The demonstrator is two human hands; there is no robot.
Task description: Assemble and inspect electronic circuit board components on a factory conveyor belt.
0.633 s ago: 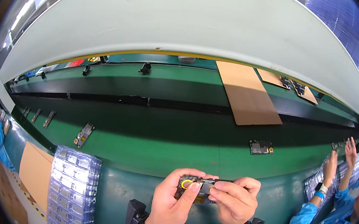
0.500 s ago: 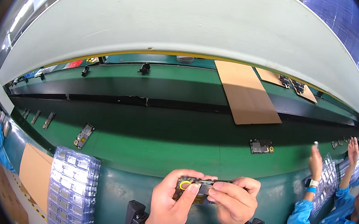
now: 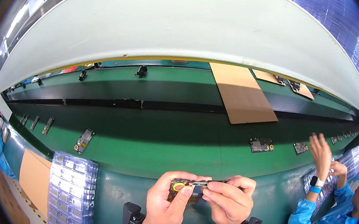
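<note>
Close in front of me, both hands hold a dark circuit board (image 3: pixel 174 183) with a yellow ring (image 3: pixel 178 186) near its left end. My left hand (image 3: pixel 166 203) is closed round that end, its thumb pressing on the face beside the ring. At the other end my right hand (image 3: pixel 229 203) is closed too, fingers behind the board and thumb and fingertip pinched at its upper edge. A thin silvery strip (image 3: pixel 198 184) runs along that edge between my thumbs; whether it is loose or fixed I cannot tell. My fingers hide much of the board.
Beyond my hands, a green conveyor belt (image 3: pixel 175 155) carries circuit boards, one (image 3: pixel 84 141) at left and one (image 3: pixel 261 145) right of centre. Stacked clear plastic trays (image 3: pixel 72 188) stand at left. Brown cardboard (image 3: pixel 245 97) leans across the far ledge. A co-worker's hand (image 3: pixel 320 153) is at right.
My hands and the board have shifted slightly left, and the board's face shows less. On the right the co-worker's hands have moved, and another board now shows on the belt beside them.
</note>
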